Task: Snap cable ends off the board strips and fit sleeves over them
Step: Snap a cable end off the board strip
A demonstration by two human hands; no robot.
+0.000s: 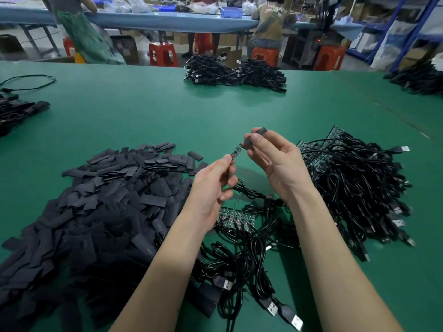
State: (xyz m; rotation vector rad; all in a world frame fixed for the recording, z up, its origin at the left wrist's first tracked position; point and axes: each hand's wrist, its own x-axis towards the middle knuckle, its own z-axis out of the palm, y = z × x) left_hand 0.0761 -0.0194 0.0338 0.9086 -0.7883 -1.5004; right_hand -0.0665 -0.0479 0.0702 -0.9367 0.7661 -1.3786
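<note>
**Sleeve lined up at the tip of a snapped-off cable end**

The left hand point(215, 185) pinches a single cable end point(236, 152) between thumb and forefinger, just below its little circuit board, so that the board sticks up free and pointing toward the other hand. The right hand point(271, 159) has its thumb and forefinger closed on a black sleeve point(254, 137), mouth held right at the board's tip; the remaining fingers are loosely spread. Gripping low on the cable leaves the whole board bare for the sleeve to slide over, and I judge this to be the start of the fitting step, the sleeve not yet pushed on.

The cable point(249, 191) hangs from the left hand down to the green table point(167, 111). Beneath the wrists lies a board strip point(233, 218) with several ends not yet broken off (kept close, presumably, for the next snap).

There are no bins on this table; everything sits in loose heaps. Spare sleeves point(96, 212) are piled at the left within easy reach, and a tangle of cables on strips point(354, 183) is stacked at the right. Further cable bundles point(235, 74) rest at the far edge.
</note>
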